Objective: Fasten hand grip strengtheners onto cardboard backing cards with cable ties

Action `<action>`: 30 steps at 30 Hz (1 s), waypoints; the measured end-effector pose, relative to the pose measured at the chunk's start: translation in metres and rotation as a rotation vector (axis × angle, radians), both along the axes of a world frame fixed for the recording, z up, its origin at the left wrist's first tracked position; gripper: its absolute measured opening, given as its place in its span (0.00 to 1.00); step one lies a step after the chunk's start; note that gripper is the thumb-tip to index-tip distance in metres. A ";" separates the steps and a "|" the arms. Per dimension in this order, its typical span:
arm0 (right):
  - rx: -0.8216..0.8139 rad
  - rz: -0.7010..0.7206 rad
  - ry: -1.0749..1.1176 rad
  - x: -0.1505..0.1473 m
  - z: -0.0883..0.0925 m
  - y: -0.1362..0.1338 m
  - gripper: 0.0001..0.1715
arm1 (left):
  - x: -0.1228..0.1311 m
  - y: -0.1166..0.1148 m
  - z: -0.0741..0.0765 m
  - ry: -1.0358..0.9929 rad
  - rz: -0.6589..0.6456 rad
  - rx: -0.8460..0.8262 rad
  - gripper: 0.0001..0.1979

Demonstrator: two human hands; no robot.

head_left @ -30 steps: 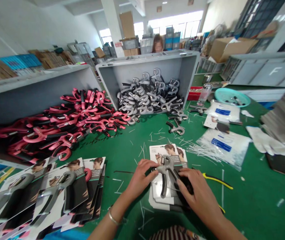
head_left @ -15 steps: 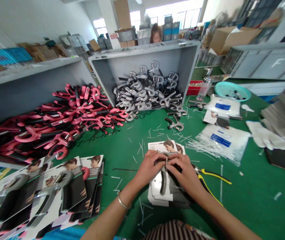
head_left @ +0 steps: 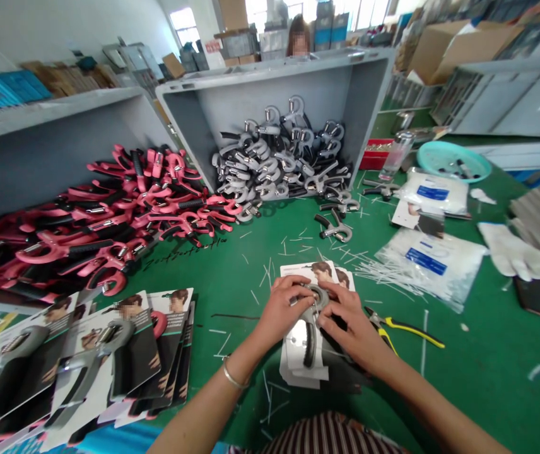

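Note:
A grey hand gripper (head_left: 311, 328) lies on a stack of printed backing cards (head_left: 298, 366) on the green table (head_left: 251, 265) in front of me. My left hand (head_left: 282, 309) pinches the top of the grey hand gripper from the left. From the right, my right hand (head_left: 352, 328) presses on its upper part, fingers closed around it. Both hands meet at the metal spring end near the card's top edge. The lower handles show between my hands.
Yellow-handled cutters (head_left: 400, 328) lie just right of my right hand. Finished carded grippers (head_left: 109, 353) are stacked at the lower left. A pile of pink grippers (head_left: 109, 214) and a tipped grey bin (head_left: 274, 94) of grey ones sit behind. Plastic tie bags (head_left: 433, 261) lie right. Another person (head_left: 299, 38) stands behind the bin.
My right hand moved up from the gripper's lower handle to its top, joining the left hand. The camera tilted down slightly.

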State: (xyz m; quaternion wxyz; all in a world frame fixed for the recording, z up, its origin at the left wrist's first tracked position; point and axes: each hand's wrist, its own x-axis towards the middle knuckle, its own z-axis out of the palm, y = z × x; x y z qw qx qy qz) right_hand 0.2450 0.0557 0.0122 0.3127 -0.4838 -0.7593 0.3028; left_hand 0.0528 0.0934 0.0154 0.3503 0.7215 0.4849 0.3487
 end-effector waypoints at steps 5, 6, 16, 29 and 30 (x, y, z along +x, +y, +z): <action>-0.016 -0.004 0.009 -0.003 0.000 0.001 0.10 | -0.002 -0.001 -0.004 -0.025 0.001 0.007 0.04; -0.016 -0.007 0.010 -0.003 -0.001 0.001 0.10 | -0.002 -0.001 -0.004 -0.024 0.001 0.011 0.04; -0.014 -0.014 0.030 -0.004 -0.001 0.002 0.10 | -0.004 -0.005 -0.003 0.016 -0.023 0.050 0.04; 0.043 -0.108 0.072 -0.015 -0.009 0.012 0.10 | 0.008 -0.016 0.025 0.108 0.076 0.155 0.06; 0.067 -0.121 0.071 -0.016 -0.010 0.014 0.12 | 0.011 -0.020 0.028 0.147 0.073 0.214 0.07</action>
